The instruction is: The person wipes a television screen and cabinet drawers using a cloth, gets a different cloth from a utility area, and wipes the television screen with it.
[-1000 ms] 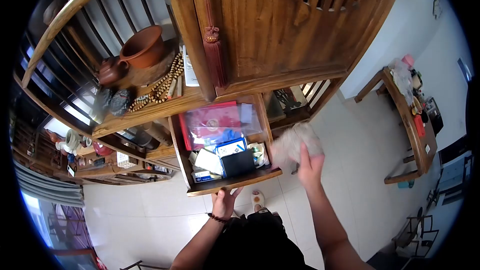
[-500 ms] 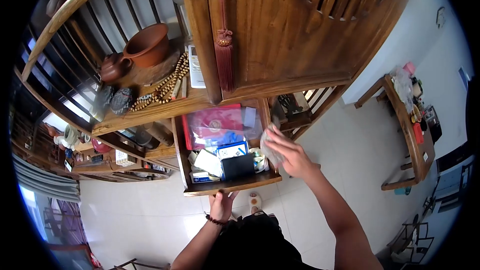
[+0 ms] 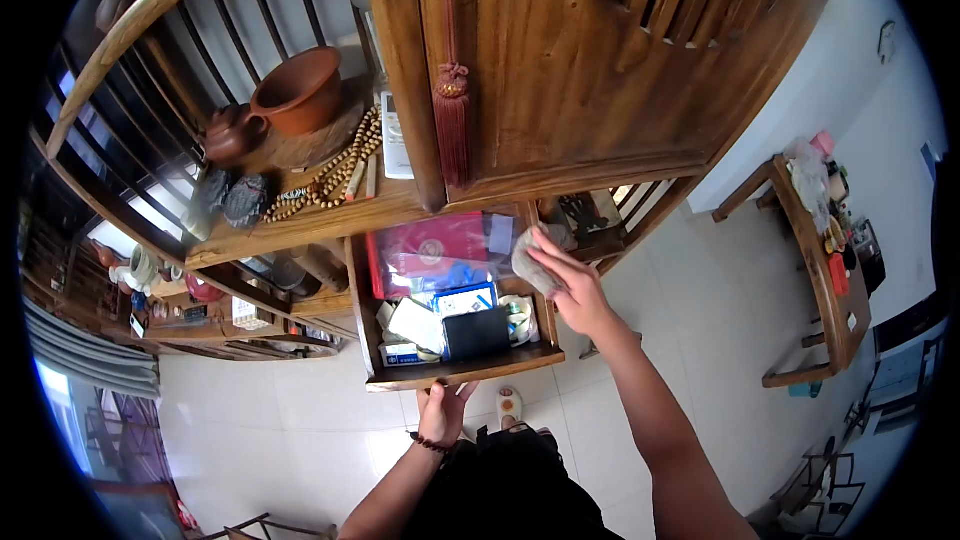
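An open wooden drawer (image 3: 455, 372) is seen from above, pulled out of a wooden cabinet (image 3: 560, 70). The left hand (image 3: 443, 412) is held under the drawer's front edge, palm up against the wood; its fingers (image 3: 462, 393) are loosely spread, and nothing is gripped between them. A bead bracelet (image 3: 432, 442) is worn on that wrist.

The right hand (image 3: 572, 290) is laid on a grey cloth (image 3: 530, 262) at the drawer's right rim, near its back corner. The cloth is pressed flat under the fingers (image 3: 548, 250), which lie stretched and close together; whether the cloth is pinched from below cannot be told. The cloth rests partly over the drawer's side wall, just beside a clear plastic bag (image 3: 440, 252) that covers a red packet.

Inside the drawer, a blue-and-white box (image 3: 463, 300) lies in front of the bag, a black wallet (image 3: 476, 332) lies nearer the front, and white paper (image 3: 416, 324) lies to its left. A small round tin (image 3: 518, 318) is tucked against the right wall.

On the shelf above, a clay bowl (image 3: 298, 90), a brown teapot (image 3: 230, 133), a string of wooden beads (image 3: 330, 170) and a white remote (image 3: 396, 145) are seen. A red tassel (image 3: 455, 120) hangs down the cabinet post. Across the tiled floor (image 3: 700, 280), well apart, a wooden desk (image 3: 830, 270) stands laden with small things. A slipper (image 3: 510, 403) shows below the drawer.
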Demonstrator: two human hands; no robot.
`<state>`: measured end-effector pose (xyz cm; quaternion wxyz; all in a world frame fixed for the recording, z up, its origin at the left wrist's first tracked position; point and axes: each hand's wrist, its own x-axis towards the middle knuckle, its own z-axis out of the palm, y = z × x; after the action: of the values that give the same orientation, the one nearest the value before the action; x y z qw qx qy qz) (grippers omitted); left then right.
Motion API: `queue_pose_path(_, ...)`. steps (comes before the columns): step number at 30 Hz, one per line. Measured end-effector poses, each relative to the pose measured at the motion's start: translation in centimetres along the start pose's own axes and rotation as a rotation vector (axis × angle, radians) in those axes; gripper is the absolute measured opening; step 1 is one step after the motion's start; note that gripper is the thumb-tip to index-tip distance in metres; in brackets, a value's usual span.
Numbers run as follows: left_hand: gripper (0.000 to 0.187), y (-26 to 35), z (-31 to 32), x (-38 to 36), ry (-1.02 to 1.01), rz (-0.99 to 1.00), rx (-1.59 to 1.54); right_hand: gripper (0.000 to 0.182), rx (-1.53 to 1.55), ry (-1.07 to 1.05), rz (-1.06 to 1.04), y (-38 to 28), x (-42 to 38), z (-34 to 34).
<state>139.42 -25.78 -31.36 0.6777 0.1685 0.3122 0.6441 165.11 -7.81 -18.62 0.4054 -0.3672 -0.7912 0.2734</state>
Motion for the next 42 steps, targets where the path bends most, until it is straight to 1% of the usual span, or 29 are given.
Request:
queue_pose_path(1,0.081,0.1,0.1,-0.1,0.007,0.0,-0.001,0.07,0.056,-0.025,0.031,-0.2,-1.5,0.0)
queue_pose_path(2,0.082,0.1,0.3,-0.1,0.009,0.002,-0.001,0.066,0.1,-0.019,0.024,-0.6,-2.8,-0.1)
queue_pose_path(7,0.083,0.2,0.3,0.0,-0.003,-0.004,0.007,0.06,0.2,-0.046,0.052,-1.4,-9.9,0.3)
queue_pose_path(9,0.079,0.4,0.8,-0.1,0.01,0.017,0.008,0.058,0.217,-0.043,0.063,-1.7,-11.3,0.3)
queue_pose_path(11,0.076,0.2,0.3,0.0,0.016,0.016,0.003,0.047,0.316,-0.021,0.133,-2.0,-12.3,0.3)
queue_pose_path(12,0.074,0.1,0.1,-0.1,0.022,0.02,-0.003,0.044,0.38,0.041,0.098,-0.9,-13.3,0.8)
queue_pose_path(13,0.074,0.3,0.3,-0.2,0.023,0.019,-0.001,0.044,0.381,0.042,0.099,0.8,-15.4,2.3)
queue_pose_path(15,0.064,1.0,1.3,-0.2,0.041,0.018,-0.016,0.048,0.903,0.859,0.71,3.8,-19.6,5.5)
queue_pose_path(16,0.064,1.3,1.7,-0.2,0.046,0.024,-0.017,0.048,0.907,0.851,0.709,2.7,-18.4,5.1)
queue_pose_path(18,0.057,2.0,2.8,-0.2,0.069,-0.009,-0.031,0.039,1.154,0.931,0.825,0.2,-16.1,4.4)
queue_pose_path(19,0.057,2.4,3.2,-0.2,0.073,0.0,-0.031,0.039,1.159,0.921,0.824,-0.8,-15.7,4.9)
queue_pose_path(21,0.05,3.0,4.0,0.0,0.113,-0.023,-0.054,0.041,0.915,0.765,0.911,-1.9,-15.3,5.8)
queue_pose_path(22,0.055,3.3,4.5,0.2,0.121,-0.021,-0.033,0.049,0.902,0.664,0.902,-1.6,-15.4,6.1)
queue_pose_path(23,0.055,3.9,5.1,0.4,0.121,-0.024,-0.035,0.05,0.966,0.737,0.828,-3.2,-13.9,6.7)
queue_pose_path(25,0.061,5.4,6.2,1.0,0.151,-0.068,0.022,0.043,0.879,0.641,0.729,-3.4,-12.2,6.6)
queue_pose_path(26,0.065,6.0,6.7,1.5,0.151,-0.098,0.043,0.043,0.878,0.641,0.727,-3.1,-11.6,6.6)
queue_pose_path(28,0.065,7.0,7.4,2.5,0.142,-0.13,0.053,0.032,0.671,0.579,0.63,-2.2,-10.5,6.9)
queue_pose_path(30,0.064,7.8,7.5,3.8,0.112,-0.172,0.067,0.03,0.65,0.605,0.601,-1.9,-8.9,6.8)
queue_pose_path(33,0.076,9.2,7.4,6.0,0.102,-0.228,0.108,0.028,0.662,0.655,0.594,-2.1,-5.9,6.8)
queue_pose_path(34,0.085,9.9,7.8,6.5,0.054,-0.22,0.147,0.032,0.633,0.662,0.569,-1.4,-5.2,6.8)
queue_pose_path(35,0.09,10.3,7.7,7.3,0.061,-0.226,0.179,0.036,0.603,0.667,0.543,-0.8,-4.4,6.8)
queue_pose_path(37,0.097,11.3,7.2,9.1,0.016,-0.274,0.23,0.036,0.619,0.686,0.552,0.1,-2.8,6.9)
queue_pose_path(38,0.097,11.7,7.4,9.7,0.015,-0.269,0.234,0.037,0.614,0.692,0.574,0.4,-1.9,6.9)
queue_pose_path(40,0.105,12.5,7.7,10.9,0.113,-0.321,0.393,0.037,0.628,0.715,0.589,0.4,-0.2,6.9)
queue_pose_path(41,0.105,12.9,7.5,11.8,0.113,-0.316,0.394,0.037,0.632,0.713,0.585,1.1,0.4,7.0)
queue_pose_path(42,0.108,13.2,7.0,12.7,0.055,-0.345,0.483,0.036,0.615,0.718,0.55,2.3,0.8,7.3)
